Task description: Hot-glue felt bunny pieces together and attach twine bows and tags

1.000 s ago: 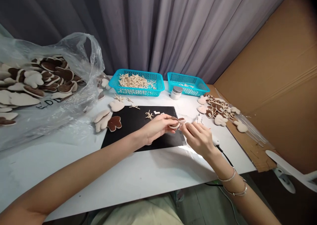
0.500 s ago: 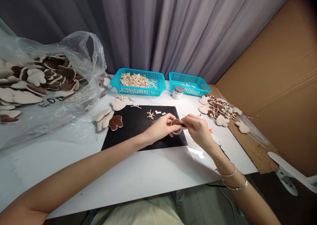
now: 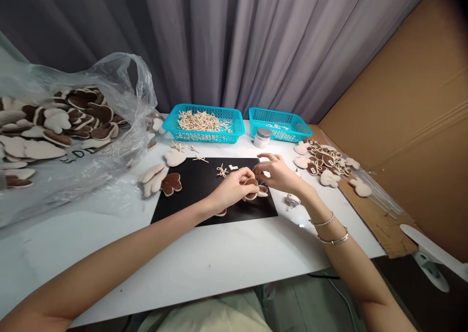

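From where I stand, the left hand (image 3: 234, 189) is pinching a brown-and-white soft piece (image 3: 250, 189) between thumb and fingers, above the right half of the black mat (image 3: 197, 207). The right hand (image 3: 281, 173) hangs over the mat's right edge, fingers loosely spread, close to that piece. On the mat, near its far edge, lie a cord bow (image 3: 222, 170) and a small white tag (image 3: 233, 167); any print on it is too small to read. To the mat's left, a clear plastic bag (image 3: 142, 86) of soft pieces carries black handwriting (image 3: 77, 155), something like "EDD", the first character unclear. Beyond the mat stands a white jar (image 3: 262, 139) with a grey lid, its label unreadable from here. Right of the mat, a pile of bow-trimmed pieces (image 3: 316, 167) bears little white tags with dark marks I can't make out.
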Demonstrator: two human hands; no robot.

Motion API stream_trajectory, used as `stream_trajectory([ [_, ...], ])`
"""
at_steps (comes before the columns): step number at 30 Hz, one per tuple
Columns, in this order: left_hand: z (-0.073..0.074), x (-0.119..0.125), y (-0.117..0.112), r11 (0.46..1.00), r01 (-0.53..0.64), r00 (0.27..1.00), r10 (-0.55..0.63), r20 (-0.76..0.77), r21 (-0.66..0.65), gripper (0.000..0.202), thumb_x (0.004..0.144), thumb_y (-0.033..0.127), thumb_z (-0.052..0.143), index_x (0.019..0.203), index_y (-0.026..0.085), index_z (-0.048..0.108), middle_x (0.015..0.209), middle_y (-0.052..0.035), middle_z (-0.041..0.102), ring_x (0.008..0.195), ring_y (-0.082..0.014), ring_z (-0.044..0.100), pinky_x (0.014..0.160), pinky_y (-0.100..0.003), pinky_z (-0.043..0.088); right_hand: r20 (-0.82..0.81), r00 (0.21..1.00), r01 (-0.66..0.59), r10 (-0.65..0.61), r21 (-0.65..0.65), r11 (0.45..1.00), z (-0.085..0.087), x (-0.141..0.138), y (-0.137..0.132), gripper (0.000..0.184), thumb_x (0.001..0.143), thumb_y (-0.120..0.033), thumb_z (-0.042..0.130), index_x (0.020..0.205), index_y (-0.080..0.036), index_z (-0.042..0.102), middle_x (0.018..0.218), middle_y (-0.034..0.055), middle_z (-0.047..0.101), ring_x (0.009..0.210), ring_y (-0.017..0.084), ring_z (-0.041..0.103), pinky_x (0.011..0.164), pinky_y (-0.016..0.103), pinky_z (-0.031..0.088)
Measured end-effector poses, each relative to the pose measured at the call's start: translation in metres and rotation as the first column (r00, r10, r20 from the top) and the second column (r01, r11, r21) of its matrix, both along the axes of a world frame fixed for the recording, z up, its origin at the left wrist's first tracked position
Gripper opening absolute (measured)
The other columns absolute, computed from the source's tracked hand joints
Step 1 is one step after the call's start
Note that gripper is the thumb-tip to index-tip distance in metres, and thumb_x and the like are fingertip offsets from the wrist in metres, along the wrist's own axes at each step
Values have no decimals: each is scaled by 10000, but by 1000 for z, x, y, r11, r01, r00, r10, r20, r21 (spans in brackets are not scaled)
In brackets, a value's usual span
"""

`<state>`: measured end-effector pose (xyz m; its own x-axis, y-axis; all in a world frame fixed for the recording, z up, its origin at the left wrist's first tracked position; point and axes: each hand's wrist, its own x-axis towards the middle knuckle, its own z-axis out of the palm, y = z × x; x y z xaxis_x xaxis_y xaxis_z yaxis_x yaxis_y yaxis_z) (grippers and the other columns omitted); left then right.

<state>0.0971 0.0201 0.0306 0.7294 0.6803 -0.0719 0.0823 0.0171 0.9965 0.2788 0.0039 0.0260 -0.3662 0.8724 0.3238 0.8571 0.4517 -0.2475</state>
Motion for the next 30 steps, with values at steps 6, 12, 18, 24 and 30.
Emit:
stream_trajectory([
  [6, -2, 4, 15, 983, -182, 975, 186, -125, 37, 172, 714, 183, 589, 704, 190, 418, 539, 44, 536, 412, -62, 432, 380, -162, 272, -70, 997, 40, -31, 130, 991, 12, -9, -3, 199, 767, -120, 519, 578, -178, 535, 701, 47, 630, 782, 174, 567, 862, 352, 353],
  [12, -14, 15, 29, 913, -405, 913, 407, -28, 47, 276, 691, 305, 679, 671, 179, 435, 589, 11, 567, 472, -92, 517, 400, -179, 348, -58, 995, 91, -81, 198, 976, 7, -22, -9, 214, 809, -134, 493, 608, -185, 542, 633, 30, 597, 705, 163, 527, 833, 326, 367],
  [18, -11, 13, 26, 923, -363, 919, 378, 112, -128, 212, 706, 294, 666, 752, 140, 528, 742, -33, 629, 683, -128, 600, 598, -233, 448, 109, 979, 139, -173, 271, 953, 4, -22, -16, 237, 866, -93, 434, 811, -196, 639, 744, 48, 665, 861, 203, 539, 915, 392, 288],
  [24, 2, 7, 29, 981, -194, 973, 194, 125, -9, 237, 748, 336, 632, 853, 123, 631, 801, -34, 634, 765, -138, 585, 725, -266, 438, 236, 954, 112, -183, 287, 951, 1, -20, -15, 327, 805, 8, 414, 971, -191, 615, 785, 56, 650, 885, 214, 525, 945, 393, 277],
  [30, 8, 7, 27, 962, -256, 965, 249, 83, 97, 265, 741, 398, 635, 722, 133, 626, 691, -7, 601, 675, -123, 529, 616, -227, 394, 145, 974, 123, -172, 297, 947, -1, -21, -12, 273, 852, -36, 390, 865, -193, 614, 726, 47, 634, 794, 197, 532, 924, 367, 315],
])
